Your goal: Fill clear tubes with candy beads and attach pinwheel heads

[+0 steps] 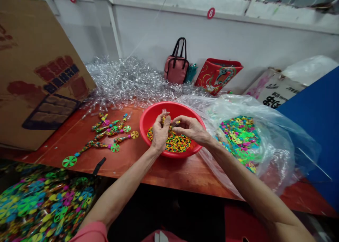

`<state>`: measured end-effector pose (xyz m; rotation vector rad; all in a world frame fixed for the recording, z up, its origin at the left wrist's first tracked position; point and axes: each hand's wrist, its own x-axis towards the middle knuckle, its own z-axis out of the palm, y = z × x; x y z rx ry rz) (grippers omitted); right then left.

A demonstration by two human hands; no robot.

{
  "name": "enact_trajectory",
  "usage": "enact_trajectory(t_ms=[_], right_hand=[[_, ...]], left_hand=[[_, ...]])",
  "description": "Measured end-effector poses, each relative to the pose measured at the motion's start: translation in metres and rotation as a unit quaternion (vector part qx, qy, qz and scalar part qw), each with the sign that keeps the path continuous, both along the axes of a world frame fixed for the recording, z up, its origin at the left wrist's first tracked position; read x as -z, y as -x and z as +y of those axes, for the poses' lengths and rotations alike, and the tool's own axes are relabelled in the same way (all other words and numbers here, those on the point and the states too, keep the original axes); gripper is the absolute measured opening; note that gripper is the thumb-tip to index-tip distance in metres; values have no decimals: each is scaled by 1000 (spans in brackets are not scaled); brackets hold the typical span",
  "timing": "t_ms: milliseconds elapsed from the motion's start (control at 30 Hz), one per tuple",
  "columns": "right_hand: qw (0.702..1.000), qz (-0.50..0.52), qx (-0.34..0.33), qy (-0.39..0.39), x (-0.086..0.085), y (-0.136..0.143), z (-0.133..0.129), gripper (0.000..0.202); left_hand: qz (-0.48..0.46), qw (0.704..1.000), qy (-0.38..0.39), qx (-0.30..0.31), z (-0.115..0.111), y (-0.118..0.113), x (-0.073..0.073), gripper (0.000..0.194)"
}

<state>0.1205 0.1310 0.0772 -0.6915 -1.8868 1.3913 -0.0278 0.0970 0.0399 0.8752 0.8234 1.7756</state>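
Over the red bowl [148, 116], my left hand [160, 136] is closed around a small clear plastic tube [164, 111], whose mouth points up above the fingers. Small multicoloured candy balls show in the tube. Close beside it, my right hand [192, 128] has thumb and fingers pinched together; a few yellow bits show at the fingertips, but exactly what they grip is hard to see. More candy balls [178, 142] lie in the bottom of the bowl, beneath both hands.
Left of the bowl lie several filled tubes with fan tops [114, 147]. Empty clear tubes [127, 76] are heaped behind. At right, a plastic bag [280, 146] holds coloured fan tops [239, 136]. A cardboard box [39, 76] stands left; finished pieces [45, 206] fill the lower left.
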Motion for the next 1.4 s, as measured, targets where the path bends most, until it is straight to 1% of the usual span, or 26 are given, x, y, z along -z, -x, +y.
enact_trajectory(t_ms=[67, 167, 233, 267, 333, 400, 467, 567, 700, 833, 1067, 1167, 1233, 1267, 1300, 1333, 1400], right_hand=[[1000, -12, -10, -5, -8, -8, -1, 32], [997, -52, -56, -15, -21, -23, 2, 37], [994, -76, -69, -33, -27, -30, 7, 33], [995, -73, -54, -49, -29, -32, 10, 29], [996, -39, 11, -80, -31, -31, 17, 22], [992, 8, 74, -99, -31, -25, 23, 23], [988, 38, 103, -107, -31, -15, 25, 27], [987, 26, 101, -121, -31, 0, 23, 27], [985, -37, 78, -150, -31, 9, 16, 25], [980, -66, 73, -174, -30, 8, 14, 27], [979, -84, 58, -175, -29, 6, 12, 33], [977, -73, 98, -173, -26, -5, 24, 37], [967, -120, 118, -189, -17, -15, 37, 35], [957, -175, 110, -203, -10, -20, 43, 31], [941, -247, 86, -216, -1, -23, 48, 25], [916, -331, 49, -222, 9, -25, 51, 18], [855, -472, -41, -213, 32, -23, 53, 7]], left_hand=[[-17, 999, 27, 26, -1, -1, -2, 60], [-29, 994, 64, 87, -6, 3, -3, 65], [-26, 990, 68, 117, -10, 6, -2, 64], [-20, 989, 70, 130, -12, 7, -2, 63], [-7, 986, 76, 148, -14, 9, -2, 62], [0, 984, 76, 161, -15, 10, -1, 61], [4, 982, 77, 175, -15, 11, -1, 61], [7, 979, 80, 187, -15, 11, 1, 63], [-5, 980, 78, 185, -13, 12, 5, 65], [-9, 979, 83, 184, -13, 11, 6, 64], [-18, 978, 86, 187, -13, 12, 7, 61], [-12, 978, 84, 191, -14, 14, 7, 59], [-8, 976, 78, 201, -15, 16, 6, 58], [-8, 976, 73, 206, -16, 16, 5, 57], [-10, 975, 68, 210, -17, 16, 4, 57], [-12, 975, 63, 212, -17, 17, 4, 57], [-16, 975, 57, 216, -18, 17, 3, 58]])
